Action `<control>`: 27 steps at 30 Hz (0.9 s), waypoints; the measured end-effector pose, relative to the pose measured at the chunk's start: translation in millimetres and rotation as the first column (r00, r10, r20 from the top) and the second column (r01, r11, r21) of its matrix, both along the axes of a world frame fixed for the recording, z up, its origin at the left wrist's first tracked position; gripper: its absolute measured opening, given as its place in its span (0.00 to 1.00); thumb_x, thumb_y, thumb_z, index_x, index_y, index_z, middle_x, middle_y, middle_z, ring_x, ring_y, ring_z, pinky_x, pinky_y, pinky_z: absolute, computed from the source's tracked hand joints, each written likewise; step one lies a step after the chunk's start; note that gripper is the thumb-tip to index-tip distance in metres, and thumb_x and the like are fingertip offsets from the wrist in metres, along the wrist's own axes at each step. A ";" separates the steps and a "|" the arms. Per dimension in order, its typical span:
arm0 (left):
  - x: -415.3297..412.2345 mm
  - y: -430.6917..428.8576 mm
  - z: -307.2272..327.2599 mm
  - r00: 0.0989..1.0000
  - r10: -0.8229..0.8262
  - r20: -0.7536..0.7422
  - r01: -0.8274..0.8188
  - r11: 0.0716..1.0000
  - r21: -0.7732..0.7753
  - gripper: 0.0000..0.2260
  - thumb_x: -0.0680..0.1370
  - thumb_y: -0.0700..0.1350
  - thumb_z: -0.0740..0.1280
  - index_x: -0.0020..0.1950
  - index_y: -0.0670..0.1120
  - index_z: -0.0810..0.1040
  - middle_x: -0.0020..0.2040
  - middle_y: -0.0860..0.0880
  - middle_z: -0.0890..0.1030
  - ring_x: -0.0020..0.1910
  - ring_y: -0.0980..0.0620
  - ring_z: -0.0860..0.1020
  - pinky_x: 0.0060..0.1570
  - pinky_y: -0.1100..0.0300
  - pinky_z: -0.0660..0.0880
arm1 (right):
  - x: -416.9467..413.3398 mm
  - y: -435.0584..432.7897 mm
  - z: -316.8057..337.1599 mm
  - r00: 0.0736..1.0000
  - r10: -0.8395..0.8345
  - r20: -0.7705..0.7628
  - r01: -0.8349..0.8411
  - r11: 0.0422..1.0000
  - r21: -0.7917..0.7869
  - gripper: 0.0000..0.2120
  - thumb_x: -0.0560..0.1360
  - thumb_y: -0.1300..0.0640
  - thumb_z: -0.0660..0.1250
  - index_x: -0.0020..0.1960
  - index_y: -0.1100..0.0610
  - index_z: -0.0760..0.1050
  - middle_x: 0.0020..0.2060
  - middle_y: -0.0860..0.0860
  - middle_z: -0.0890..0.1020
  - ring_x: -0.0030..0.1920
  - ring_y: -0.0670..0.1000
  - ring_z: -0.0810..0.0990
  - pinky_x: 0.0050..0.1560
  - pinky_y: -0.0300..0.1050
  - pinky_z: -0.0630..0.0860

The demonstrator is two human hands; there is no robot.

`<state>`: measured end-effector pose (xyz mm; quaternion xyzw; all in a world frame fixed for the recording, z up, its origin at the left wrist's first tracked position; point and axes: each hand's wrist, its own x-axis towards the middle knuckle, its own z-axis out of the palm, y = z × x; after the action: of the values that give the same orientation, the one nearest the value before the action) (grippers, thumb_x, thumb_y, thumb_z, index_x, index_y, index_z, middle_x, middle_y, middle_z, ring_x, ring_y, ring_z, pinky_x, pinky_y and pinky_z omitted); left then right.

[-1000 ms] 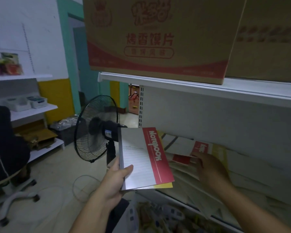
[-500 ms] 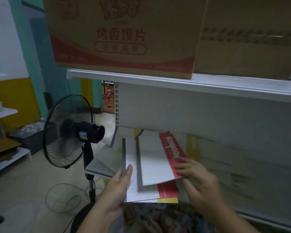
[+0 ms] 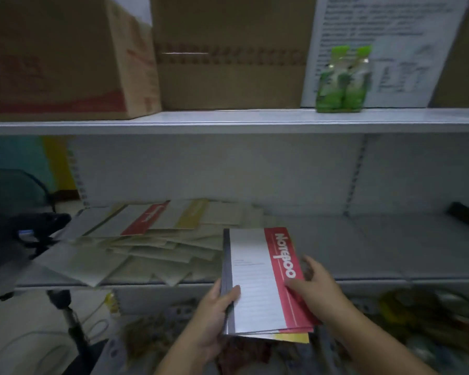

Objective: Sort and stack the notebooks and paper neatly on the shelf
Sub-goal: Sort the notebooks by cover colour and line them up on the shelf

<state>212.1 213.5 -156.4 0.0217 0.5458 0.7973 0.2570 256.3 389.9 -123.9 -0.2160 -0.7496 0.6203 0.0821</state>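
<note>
At the far left a fan (image 3: 16,212) stands beside the shelf (image 3: 363,255). On the left part of the shelf lies a loose pile (image 3: 157,239) of notebooks and paper. The left hand (image 3: 214,312) grips the spine side of a small stack (image 3: 257,282), held in front of the shelf edge. The right hand (image 3: 317,288) lies half open on the stack's red band.

Loose notebooks (image 3: 157,234) left on shelf (image 3: 363,255)
</note>
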 end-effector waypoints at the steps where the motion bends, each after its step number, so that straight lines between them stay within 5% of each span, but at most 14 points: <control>1: 12.4 27.0 -5.2 1.000 -0.007 0.021 0.007 1.000 0.021 0.09 0.79 0.38 0.61 0.59 0.46 0.74 0.46 0.44 0.86 0.43 0.44 0.84 0.35 0.55 0.80 | 14.1 18.0 -4.0 0.999 -0.011 0.042 0.013 0.999 -0.034 0.23 0.74 0.66 0.67 0.66 0.56 0.66 0.50 0.48 0.81 0.46 0.51 0.82 0.47 0.49 0.79; 4: 49.9 98.9 -17.7 0.997 -0.030 0.076 0.026 0.998 0.063 0.09 0.80 0.40 0.61 0.59 0.43 0.75 0.46 0.43 0.85 0.43 0.43 0.84 0.35 0.54 0.81 | 58.5 71.0 -18.8 0.992 -0.092 0.091 0.099 0.992 -0.080 0.20 0.73 0.68 0.67 0.61 0.53 0.70 0.47 0.52 0.83 0.46 0.54 0.84 0.52 0.55 0.80; 8: 87.6 164.5 -27.9 0.976 -0.155 0.155 0.146 0.987 0.068 0.10 0.80 0.39 0.60 0.60 0.39 0.74 0.39 0.41 0.85 0.34 0.44 0.84 0.26 0.57 0.78 | 117.1 133.2 -30.8 0.975 -0.204 0.086 0.215 0.965 -0.149 0.20 0.74 0.68 0.67 0.61 0.50 0.70 0.47 0.51 0.83 0.44 0.53 0.84 0.43 0.49 0.81; 12: 114.9 221.1 -23.9 0.912 -0.299 0.282 0.295 0.954 0.056 0.15 0.79 0.45 0.61 0.59 0.36 0.77 0.47 0.35 0.83 0.43 0.36 0.83 0.40 0.48 0.80 | 161.4 185.9 -41.5 0.952 -0.296 0.077 0.306 0.929 -0.208 0.21 0.73 0.69 0.65 0.60 0.48 0.73 0.46 0.51 0.85 0.46 0.56 0.84 0.50 0.55 0.80; 15: 124.1 260.9 -20.2 0.907 -0.329 0.264 0.337 0.941 0.016 0.17 0.80 0.49 0.59 0.55 0.36 0.78 0.41 0.35 0.84 0.36 0.38 0.82 0.39 0.52 0.76 | 184.3 219.5 -45.6 0.944 -0.324 0.064 0.330 0.915 -0.233 0.22 0.74 0.72 0.62 0.54 0.46 0.74 0.44 0.53 0.86 0.44 0.57 0.85 0.48 0.56 0.81; 22: 126.1 357.7 -22.6 0.871 -0.390 0.299 0.391 0.918 0.061 0.25 0.82 0.56 0.52 0.50 0.37 0.79 0.36 0.39 0.84 0.30 0.41 0.83 0.29 0.57 0.76 | 207.7 293.3 -37.6 0.899 -0.430 0.083 0.438 0.892 -0.116 0.21 0.73 0.73 0.59 0.51 0.49 0.75 0.42 0.52 0.85 0.41 0.56 0.84 0.38 0.44 0.77; 27: 105.9 443.2 -15.9 0.807 -0.510 0.296 0.489 0.860 0.149 0.19 0.82 0.50 0.55 0.46 0.38 0.79 0.32 0.40 0.83 0.26 0.43 0.81 0.22 0.61 0.75 | 205.6 366.6 -24.9 0.866 -0.498 0.041 0.499 0.861 -0.094 0.27 0.71 0.75 0.60 0.53 0.43 0.72 0.41 0.48 0.84 0.39 0.51 0.83 0.33 0.37 0.75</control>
<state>318.0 656.7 -172.2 0.0410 0.4444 0.7112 0.5432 461.9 756.5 -148.8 -0.4109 -0.6364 0.6136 0.2227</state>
